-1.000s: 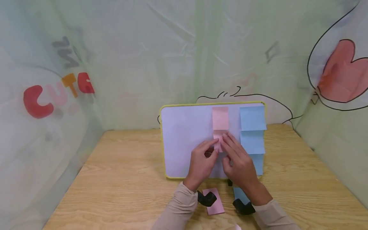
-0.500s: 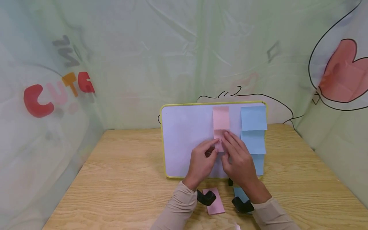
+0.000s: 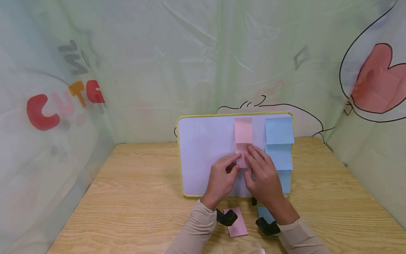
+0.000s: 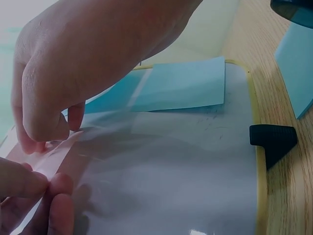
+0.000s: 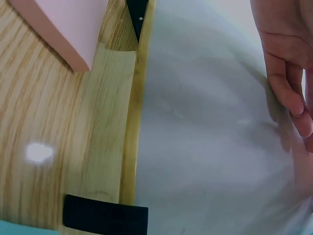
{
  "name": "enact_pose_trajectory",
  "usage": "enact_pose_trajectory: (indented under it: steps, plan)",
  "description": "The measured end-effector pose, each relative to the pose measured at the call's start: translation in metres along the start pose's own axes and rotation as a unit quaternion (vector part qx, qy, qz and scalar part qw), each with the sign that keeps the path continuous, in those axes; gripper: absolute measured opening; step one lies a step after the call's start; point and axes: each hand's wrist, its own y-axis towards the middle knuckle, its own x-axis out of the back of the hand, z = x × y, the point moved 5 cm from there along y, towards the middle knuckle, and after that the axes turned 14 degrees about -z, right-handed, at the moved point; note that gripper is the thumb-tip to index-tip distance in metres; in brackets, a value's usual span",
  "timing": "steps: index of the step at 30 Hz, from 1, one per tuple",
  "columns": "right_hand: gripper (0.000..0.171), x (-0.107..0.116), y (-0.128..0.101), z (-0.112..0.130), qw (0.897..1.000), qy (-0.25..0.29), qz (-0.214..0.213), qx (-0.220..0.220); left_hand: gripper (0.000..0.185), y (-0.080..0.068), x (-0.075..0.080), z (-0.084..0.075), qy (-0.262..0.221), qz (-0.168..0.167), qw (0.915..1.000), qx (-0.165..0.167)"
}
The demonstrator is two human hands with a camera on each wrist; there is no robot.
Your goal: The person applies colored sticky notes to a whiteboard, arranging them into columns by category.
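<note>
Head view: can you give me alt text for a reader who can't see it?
Both hands, left hand and right hand, press a pink sticky note onto a yellow-framed whiteboard propped on a wooden table. Another pink note sits above it, a column of blue notes to the right.

One whiteboard (image 3: 203, 155) with a yellow rim leans at the back of one wooden table (image 3: 133, 197). Two pink sticky notes (image 3: 243, 129) sit in a column on the board (the lower one mostly hidden under fingers), and three blue sticky notes (image 3: 279, 129) run down its right side. Two pads of notes lie on the table in front: one pink pad (image 3: 237, 225) and one blue pad (image 3: 264, 213). Two hands are at the board: one left hand (image 3: 221, 183) and one right hand (image 3: 263, 178).
</note>
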Motion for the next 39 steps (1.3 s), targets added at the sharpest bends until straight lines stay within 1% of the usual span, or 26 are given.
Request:
enact_pose_trajectory:
  steps: [4, 17, 24, 30, 34, 39]
  plan:
    - [0.044, -0.001, -0.001, 0.0, 1.0, 0.013, -0.017, 0.001, 0.035, 0.001, 0.001, -0.001, 0.003, 0.001, 1.0, -0.004]
    - [0.042, -0.001, 0.0, 0.002, 1.0, 0.003, -0.026, 0.009, 0.035, 0.003, 0.002, -0.002, 0.015, 0.005, 0.9999, 0.005]
    - [0.042, -0.002, 0.0, 0.003, 0.999, -0.014, -0.024, 0.015, 0.035, 0.002, 0.0, 0.002, 0.028, -0.001, 0.9994, 0.022]
    - [0.042, -0.005, 0.004, 0.006, 0.999, -0.014, -0.03, 0.025, 0.036, 0.001, -0.001, 0.003, 0.042, -0.001, 0.9987, 0.03]
    - [0.041, -0.007, 0.007, 0.008, 0.999, -0.015, -0.034, 0.025, 0.036, 0.0, 0.0, 0.002, 0.048, -0.009, 0.998, 0.039]
    - [0.039, -0.01, 0.01, 0.008, 0.999, -0.027, -0.029, 0.019, 0.029, 0.0, 0.002, 0.004, 0.055, -0.029, 0.9967, 0.052]
